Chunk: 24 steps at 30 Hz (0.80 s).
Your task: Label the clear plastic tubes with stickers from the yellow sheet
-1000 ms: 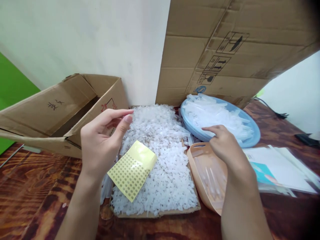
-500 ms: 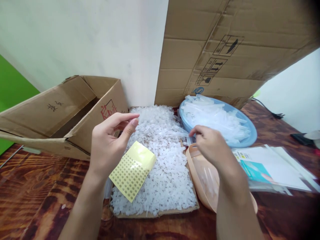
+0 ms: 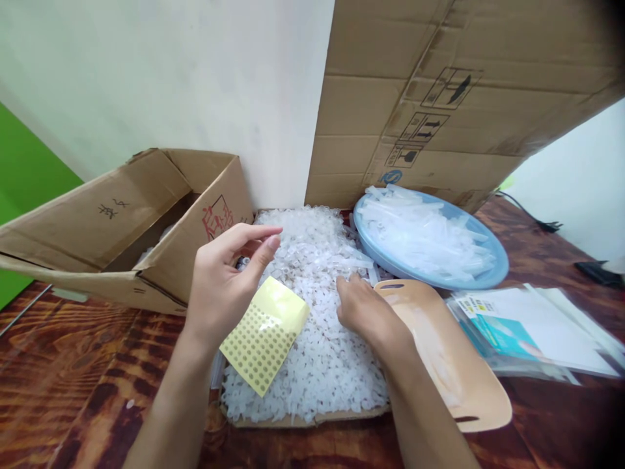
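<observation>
My left hand (image 3: 229,277) is raised over the left side of a pile of small clear plastic pieces (image 3: 317,352). Its thumb and index finger nearly meet in a pinch; whatever lies between them is too small to make out. Just below it, a yellow sheet of small round stickers (image 3: 266,335) rests on the pile. My right hand (image 3: 364,303) reaches down to the pile's right side with fingers curled, and its fingertips are partly hidden. Beside my right wrist lies a peach-coloured plastic tray (image 3: 481,384) with clear plastic pieces in it.
Behind the tray stands a blue basin (image 3: 498,267) heaped with translucent plastic strips. An open cardboard box (image 3: 146,280) is at the left, and a large carton (image 3: 371,104) rises at the back. Printed plastic packets (image 3: 537,332) lie on the wooden table (image 3: 78,391) at the right.
My right hand has moved left and down from beside the basin and tray to the pile, uncovering more of the tray. My left hand keeps its pinch and has shifted slightly right.
</observation>
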Each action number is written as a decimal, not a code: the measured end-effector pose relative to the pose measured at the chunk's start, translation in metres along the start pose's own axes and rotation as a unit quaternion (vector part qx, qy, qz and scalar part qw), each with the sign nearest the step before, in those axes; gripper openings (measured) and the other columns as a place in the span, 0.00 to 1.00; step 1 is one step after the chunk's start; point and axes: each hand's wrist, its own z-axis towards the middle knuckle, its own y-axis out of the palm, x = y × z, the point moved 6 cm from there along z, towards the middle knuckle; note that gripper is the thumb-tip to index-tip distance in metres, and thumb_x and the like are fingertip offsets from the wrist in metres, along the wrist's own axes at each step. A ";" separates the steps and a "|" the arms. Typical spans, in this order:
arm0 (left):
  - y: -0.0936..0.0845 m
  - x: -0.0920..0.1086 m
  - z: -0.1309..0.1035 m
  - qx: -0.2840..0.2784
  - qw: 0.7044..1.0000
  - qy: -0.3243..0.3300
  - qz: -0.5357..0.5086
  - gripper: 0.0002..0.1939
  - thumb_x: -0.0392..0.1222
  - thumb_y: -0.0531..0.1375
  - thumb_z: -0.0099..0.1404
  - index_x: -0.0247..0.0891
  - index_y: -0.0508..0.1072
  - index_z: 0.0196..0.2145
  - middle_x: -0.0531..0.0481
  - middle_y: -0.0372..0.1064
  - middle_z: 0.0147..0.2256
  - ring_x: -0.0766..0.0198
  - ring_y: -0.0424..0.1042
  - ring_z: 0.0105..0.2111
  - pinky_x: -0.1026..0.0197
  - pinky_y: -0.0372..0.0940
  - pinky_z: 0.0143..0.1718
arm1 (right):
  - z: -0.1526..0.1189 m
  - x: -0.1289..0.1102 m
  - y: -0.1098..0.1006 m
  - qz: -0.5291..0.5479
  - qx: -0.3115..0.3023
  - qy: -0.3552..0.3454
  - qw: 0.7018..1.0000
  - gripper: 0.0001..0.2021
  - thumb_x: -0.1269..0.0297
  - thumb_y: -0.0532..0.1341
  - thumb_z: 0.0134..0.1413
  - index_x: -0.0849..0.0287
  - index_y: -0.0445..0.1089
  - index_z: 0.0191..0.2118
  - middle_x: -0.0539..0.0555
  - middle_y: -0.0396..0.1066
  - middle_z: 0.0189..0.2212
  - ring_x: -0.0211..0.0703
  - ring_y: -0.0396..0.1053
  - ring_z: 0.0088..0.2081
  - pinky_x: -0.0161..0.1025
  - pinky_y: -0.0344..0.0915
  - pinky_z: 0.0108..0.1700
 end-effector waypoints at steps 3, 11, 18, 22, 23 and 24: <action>0.004 -0.002 -0.001 -0.008 1.000 -0.008 -0.019 0.07 0.44 0.67 0.70 0.46 0.84 0.45 0.51 0.82 0.39 0.63 0.81 0.35 0.62 0.75 0.38 | 0.002 -0.005 -0.003 0.019 0.007 0.008 1.000 0.14 0.84 0.56 0.48 0.55 0.67 0.27 0.57 0.67 0.28 0.52 0.69 0.37 0.45 0.64 0.40; 0.013 -0.002 -0.002 -0.041 0.998 -0.021 -0.038 0.06 0.41 0.70 0.67 0.45 0.84 0.43 0.51 0.84 0.39 0.61 0.82 0.36 0.60 0.77 0.40 | 0.004 -0.033 -0.056 0.246 0.101 -0.007 0.964 0.06 0.60 0.58 0.70 0.56 0.65 0.44 0.49 0.66 0.31 0.43 0.65 0.32 0.40 0.60 0.36; 0.017 0.012 -0.009 -0.027 0.997 0.011 -0.072 0.07 0.35 0.72 0.64 0.45 0.84 0.39 0.55 0.83 0.36 0.66 0.82 0.35 0.64 0.76 0.40 | -0.019 -0.054 -0.085 0.627 0.113 -0.106 0.764 0.04 0.60 0.57 0.73 0.51 0.66 0.49 0.45 0.54 0.27 0.39 0.53 0.28 0.39 0.53 0.32; 0.016 0.024 -0.009 -0.023 0.995 0.079 -0.056 0.07 0.33 0.71 0.65 0.44 0.85 0.40 0.54 0.84 0.37 0.66 0.81 0.36 0.64 0.75 0.40 | -0.019 -0.054 -0.085 0.627 0.126 -0.118 0.760 0.06 0.60 0.57 0.74 0.52 0.70 0.49 0.46 0.55 0.28 0.39 0.53 0.29 0.39 0.54 0.32; 0.015 0.027 -0.009 -0.020 0.994 0.093 -0.049 0.07 0.33 0.71 0.65 0.43 0.85 0.40 0.54 0.84 0.38 0.67 0.80 0.36 0.64 0.75 0.40 | -0.019 -0.053 -0.085 0.624 0.133 -0.120 0.761 0.06 0.60 0.57 0.74 0.52 0.70 0.49 0.46 0.55 0.28 0.39 0.53 0.29 0.39 0.54 0.33; 0.014 0.029 -0.008 -0.015 0.994 0.104 -0.043 0.08 0.32 0.70 0.66 0.43 0.85 0.40 0.54 0.83 0.38 0.67 0.80 0.36 0.64 0.75 0.40 | -0.019 -0.053 -0.085 0.619 0.139 -0.122 0.763 0.06 0.60 0.57 0.74 0.52 0.70 0.49 0.46 0.55 0.28 0.39 0.53 0.29 0.39 0.54 0.33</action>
